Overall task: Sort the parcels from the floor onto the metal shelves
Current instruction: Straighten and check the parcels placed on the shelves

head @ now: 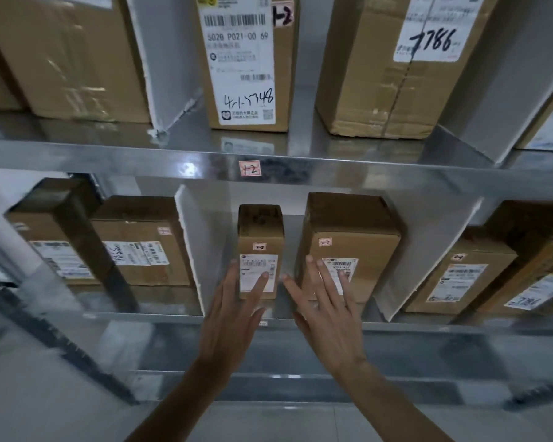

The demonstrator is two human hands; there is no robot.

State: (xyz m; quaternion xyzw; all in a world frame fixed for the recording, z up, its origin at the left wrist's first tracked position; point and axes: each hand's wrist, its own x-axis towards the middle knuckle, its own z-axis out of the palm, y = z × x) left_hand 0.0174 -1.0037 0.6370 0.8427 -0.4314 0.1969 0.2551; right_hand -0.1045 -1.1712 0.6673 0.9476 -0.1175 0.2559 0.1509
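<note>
A small narrow cardboard parcel (260, 237) with a white label stands on the middle metal shelf (173, 315). My left hand (233, 307) lies flat against its front, fingers straight. Right beside it stands a larger cardboard parcel (351, 240). My right hand (326, 307) reaches to that one with spread, straight fingers touching its label. Neither hand grips anything.
White foam dividers (190, 250) split the shelf into bays. More cardboard boxes (141, 247) fill the bays to the left and right (460, 275). The upper shelf (109, 151) carries bigger boxes, one marked 4-1-5348 (246, 65). A lower shelf and pale floor lie below.
</note>
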